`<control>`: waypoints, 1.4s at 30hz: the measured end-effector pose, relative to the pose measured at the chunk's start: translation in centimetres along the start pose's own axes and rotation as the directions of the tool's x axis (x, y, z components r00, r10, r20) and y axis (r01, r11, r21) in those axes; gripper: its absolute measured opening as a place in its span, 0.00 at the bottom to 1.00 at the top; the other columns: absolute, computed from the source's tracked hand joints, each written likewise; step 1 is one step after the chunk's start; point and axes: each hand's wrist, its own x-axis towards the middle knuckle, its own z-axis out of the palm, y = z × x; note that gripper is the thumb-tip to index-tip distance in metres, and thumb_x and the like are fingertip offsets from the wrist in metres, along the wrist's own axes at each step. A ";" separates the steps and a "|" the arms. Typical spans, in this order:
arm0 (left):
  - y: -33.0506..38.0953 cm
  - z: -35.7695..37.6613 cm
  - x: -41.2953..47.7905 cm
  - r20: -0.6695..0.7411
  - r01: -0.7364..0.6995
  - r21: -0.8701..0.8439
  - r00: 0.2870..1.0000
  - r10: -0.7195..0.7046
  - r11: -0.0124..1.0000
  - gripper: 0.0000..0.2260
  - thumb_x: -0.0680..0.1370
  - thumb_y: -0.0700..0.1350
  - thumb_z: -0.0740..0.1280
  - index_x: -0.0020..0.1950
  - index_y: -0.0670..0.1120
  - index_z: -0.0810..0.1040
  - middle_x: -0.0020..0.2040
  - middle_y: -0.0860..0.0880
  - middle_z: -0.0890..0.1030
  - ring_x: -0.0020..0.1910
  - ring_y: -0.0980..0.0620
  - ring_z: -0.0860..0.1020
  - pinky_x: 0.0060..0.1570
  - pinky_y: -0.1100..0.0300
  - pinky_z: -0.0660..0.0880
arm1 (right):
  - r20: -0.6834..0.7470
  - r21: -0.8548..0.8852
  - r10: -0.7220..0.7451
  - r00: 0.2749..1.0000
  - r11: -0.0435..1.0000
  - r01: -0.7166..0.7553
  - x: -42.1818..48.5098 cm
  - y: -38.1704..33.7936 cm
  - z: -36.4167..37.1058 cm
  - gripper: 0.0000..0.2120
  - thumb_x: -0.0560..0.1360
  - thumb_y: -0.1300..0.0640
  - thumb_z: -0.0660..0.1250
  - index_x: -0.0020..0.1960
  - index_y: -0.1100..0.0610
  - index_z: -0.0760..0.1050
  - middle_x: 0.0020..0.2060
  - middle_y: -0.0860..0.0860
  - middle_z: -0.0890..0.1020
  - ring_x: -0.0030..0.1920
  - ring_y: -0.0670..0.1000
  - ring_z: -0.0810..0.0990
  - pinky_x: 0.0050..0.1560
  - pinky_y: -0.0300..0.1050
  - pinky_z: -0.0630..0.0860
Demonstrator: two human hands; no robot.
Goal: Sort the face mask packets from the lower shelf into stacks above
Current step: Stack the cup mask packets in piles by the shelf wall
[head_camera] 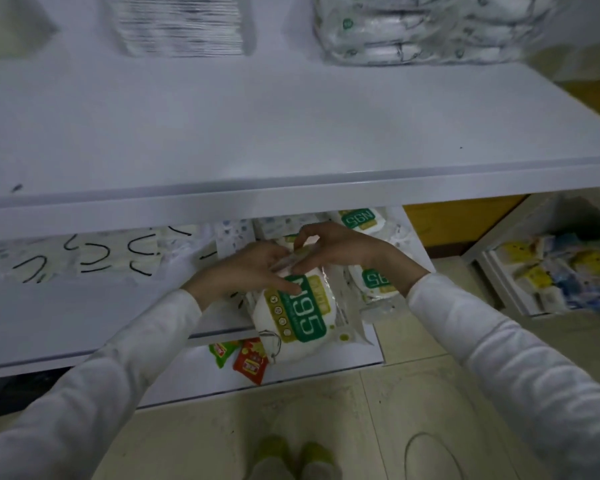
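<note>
Together, left hand point(248, 271) and right hand point(342, 249) grip the top of a clear, green-labelled N95 mask packet point(302, 322) over the white lower shelf point(84, 306).

A shop or stockroom: white shelves point(291, 133) stacked with packaged masks point(413, 26), snack packets point(243, 358) below

**Three shelves, packets on each**

On the upper shelf point(291, 133), a stack of flat packets point(181, 26) sits left of a pile of mask packets point(413, 29). On the lower shelf point(84, 323), loose mask packets point(84, 258) lie left and N95 packets point(374, 282) right. The front N95 packet point(298, 323) overhangs snack sachets point(243, 355) on the bottom shelf point(326, 372).
</note>
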 end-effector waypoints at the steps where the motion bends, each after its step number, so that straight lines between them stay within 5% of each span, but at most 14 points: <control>1: -0.1 -0.1 -0.1 0.029 0.000 -0.045 1.000 0.002 0.999 0.12 0.70 0.44 0.76 0.51 0.49 0.80 0.42 0.60 0.83 0.43 0.61 0.80 0.40 0.71 0.74 | -0.010 0.077 -0.019 1.000 0.997 0.019 -0.2 0.4 0.1 0.17 0.66 0.46 0.76 0.51 0.52 0.78 0.47 0.48 0.80 0.50 0.48 0.79 0.50 0.42 0.73; 3: -0.7 -0.1 -0.2 0.010 -0.005 -0.171 1.000 0.007 0.985 0.08 0.70 0.39 0.75 0.45 0.49 0.81 0.36 0.60 0.84 0.38 0.63 0.81 0.36 0.71 0.74 | -0.007 0.408 -0.039 0.999 0.912 0.038 -1.0 1.5 0.3 0.15 0.70 0.45 0.70 0.52 0.54 0.79 0.49 0.49 0.82 0.52 0.49 0.80 0.55 0.43 0.74; 5: -1.9 0.0 -0.1 -0.125 0.000 -0.345 0.991 -0.046 0.938 0.08 0.69 0.39 0.75 0.47 0.45 0.82 0.41 0.54 0.85 0.43 0.56 0.83 0.42 0.64 0.78 | -0.021 0.755 -0.039 0.999 0.654 0.041 -2.3 3.1 1.0 0.12 0.77 0.48 0.63 0.54 0.54 0.78 0.47 0.48 0.85 0.50 0.46 0.82 0.54 0.40 0.76; 8: -3.9 0.4 0.4 -0.297 -0.027 -0.615 0.934 -0.200 0.788 0.12 0.70 0.40 0.74 0.53 0.39 0.81 0.51 0.42 0.84 0.50 0.45 0.82 0.54 0.52 0.78 | -0.026 0.900 -0.058 0.998 0.434 0.048 -3.2 6.7 3.3 0.27 0.65 0.37 0.72 0.54 0.54 0.75 0.43 0.49 0.85 0.44 0.47 0.83 0.45 0.39 0.77; 10: -4.9 1.2 0.7 -0.343 -0.076 -0.722 0.903 -0.260 0.687 0.12 0.72 0.39 0.72 0.55 0.39 0.80 0.52 0.40 0.83 0.50 0.44 0.82 0.55 0.50 0.77 | -0.021 0.892 0.015 1.000 0.452 0.013 -3.0 8.2 5.3 0.37 0.52 0.35 0.79 0.52 0.55 0.75 0.39 0.50 0.83 0.39 0.48 0.82 0.43 0.40 0.78; 12: -5.6 2.3 0.9 -0.343 -0.104 -0.780 0.896 -0.283 0.617 0.12 0.73 0.38 0.71 0.56 0.39 0.79 0.51 0.41 0.84 0.51 0.44 0.82 0.54 0.50 0.77 | -0.068 0.875 0.127 0.990 0.485 -0.002 -2.8 8.5 6.9 0.36 0.54 0.44 0.82 0.57 0.56 0.74 0.36 0.50 0.78 0.35 0.47 0.77 0.40 0.38 0.74; 16: -6.7 4.3 1.7 -0.273 -0.054 -0.809 0.916 -0.293 0.585 0.07 0.75 0.36 0.67 0.51 0.42 0.80 0.44 0.46 0.85 0.44 0.50 0.84 0.42 0.58 0.80 | -0.157 0.859 0.248 0.956 0.512 0.009 -2.5 8.6 7.9 0.10 0.72 0.66 0.70 0.52 0.58 0.74 0.29 0.46 0.77 0.30 0.44 0.74 0.34 0.36 0.71; 21: -8.0 5.8 2.9 -0.186 -0.020 -0.858 0.944 -0.273 0.513 0.15 0.71 0.34 0.68 0.57 0.40 0.78 0.54 0.41 0.83 0.51 0.45 0.82 0.48 0.54 0.80 | -0.107 0.845 0.230 0.967 0.534 -0.033 -2.5 11.0 7.8 0.02 0.76 0.59 0.67 0.45 0.55 0.78 0.39 0.50 0.84 0.39 0.48 0.81 0.41 0.39 0.77; 23: -8.2 6.6 3.3 -0.202 -0.036 -0.858 0.941 -0.272 0.513 0.16 0.72 0.33 0.67 0.60 0.39 0.77 0.54 0.41 0.82 0.53 0.44 0.81 0.50 0.53 0.80 | -0.160 0.819 0.422 0.892 0.562 -0.119 -2.2 13.5 7.5 0.09 0.75 0.51 0.68 0.46 0.56 0.80 0.41 0.52 0.84 0.43 0.51 0.82 0.46 0.43 0.78; 27: -8.1 8.0 4.1 -0.250 -0.059 -0.869 0.909 -0.332 0.491 0.13 0.74 0.31 0.65 0.56 0.41 0.78 0.49 0.44 0.84 0.48 0.47 0.83 0.47 0.54 0.81 | -0.270 0.891 0.881 0.388 0.382 -0.247 -2.4 19.7 7.5 0.20 0.68 0.44 0.74 0.43 0.59 0.73 0.36 0.55 0.76 0.36 0.53 0.73 0.37 0.44 0.70; 31: -9.1 8.6 4.5 -0.262 -0.045 -0.875 0.882 -0.393 0.483 0.12 0.73 0.32 0.67 0.54 0.42 0.79 0.47 0.44 0.85 0.48 0.46 0.83 0.46 0.50 0.79 | -0.160 0.977 0.876 0.456 0.205 -0.051 -1.8 22.0 7.3 0.18 0.69 0.53 0.76 0.50 0.61 0.73 0.39 0.54 0.77 0.42 0.54 0.79 0.40 0.45 0.76; 34: -9.6 9.0 4.5 -0.260 -0.033 -0.864 0.883 -0.390 0.502 0.12 0.72 0.31 0.67 0.54 0.42 0.78 0.46 0.45 0.85 0.47 0.45 0.83 0.42 0.52 0.80 | -0.301 0.950 0.863 0.406 0.306 0.055 -0.8 21.8 6.5 0.06 0.71 0.62 0.73 0.40 0.60 0.76 0.35 0.55 0.78 0.37 0.53 0.76 0.34 0.42 0.73; 36: -9.7 9.1 4.5 -0.268 -0.040 -0.858 0.885 -0.381 0.512 0.13 0.72 0.31 0.67 0.54 0.42 0.78 0.46 0.46 0.85 0.46 0.47 0.83 0.41 0.53 0.80 | -0.388 0.918 0.840 0.381 0.390 0.076 -0.7 21.4 6.0 0.08 0.71 0.64 0.70 0.36 0.56 0.75 0.34 0.53 0.78 0.38 0.53 0.75 0.39 0.44 0.74; 42: -9.4 8.9 4.4 -0.282 -0.063 -0.870 0.878 -0.388 0.489 0.10 0.73 0.32 0.66 0.51 0.43 0.78 0.42 0.47 0.85 0.41 0.49 0.84 0.35 0.56 0.80 | -0.657 0.742 0.644 0.393 0.645 0.184 -3.4 19.6 3.0 0.03 0.78 0.59 0.63 0.48 0.57 0.75 0.39 0.50 0.78 0.44 0.51 0.76 0.47 0.43 0.74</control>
